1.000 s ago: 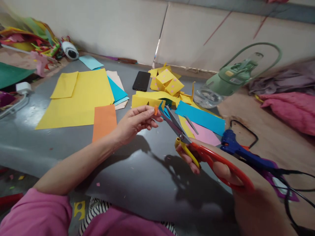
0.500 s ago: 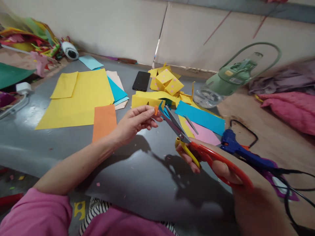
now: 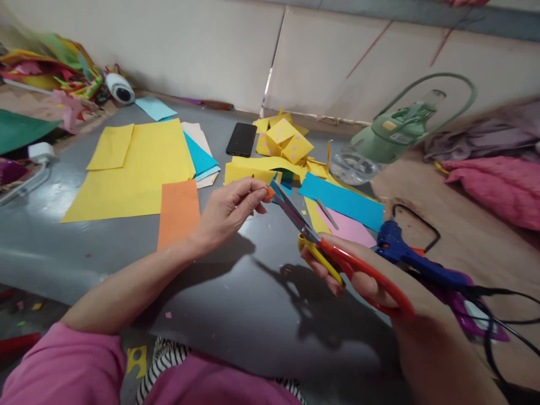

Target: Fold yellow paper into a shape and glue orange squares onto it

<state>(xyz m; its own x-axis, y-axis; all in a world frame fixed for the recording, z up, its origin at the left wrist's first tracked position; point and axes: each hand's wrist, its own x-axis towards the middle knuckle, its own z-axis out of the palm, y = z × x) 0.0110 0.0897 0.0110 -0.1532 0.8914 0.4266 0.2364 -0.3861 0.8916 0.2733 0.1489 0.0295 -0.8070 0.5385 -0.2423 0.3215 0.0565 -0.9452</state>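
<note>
My left hand (image 3: 230, 211) is closed, pinching a small orange piece of paper or felt (image 3: 269, 193) between thumb and fingertips. In my right hand (image 3: 358, 281) is a pair of scissors (image 3: 358, 263) with one red and one yellow handle, my fingers through the loops. Its blades point up and left, nearly together, with their tips beside the orange piece. Whether the tips touch it I cannot tell. Behind the tips lie yellow strips (image 3: 253, 171) and a blue strip (image 3: 341, 201). An orange sheet (image 3: 179, 214) lies left of my left hand, its lower end partly behind my wrist.
A large yellow sheet (image 3: 143, 180) covers the table's left. At the back are a black phone (image 3: 241, 139) and yellow dotted pieces (image 3: 289, 139). A green-topped bottle (image 3: 388, 135) stands back right. A blue glue gun (image 3: 405, 253) with its cord lies right. Pink and blue sheets lie about.
The scissor blades have closed from a wider gap. My left hand has turned slightly, its lower fingers curling in. A small yellow scrap now shows near the blades.
</note>
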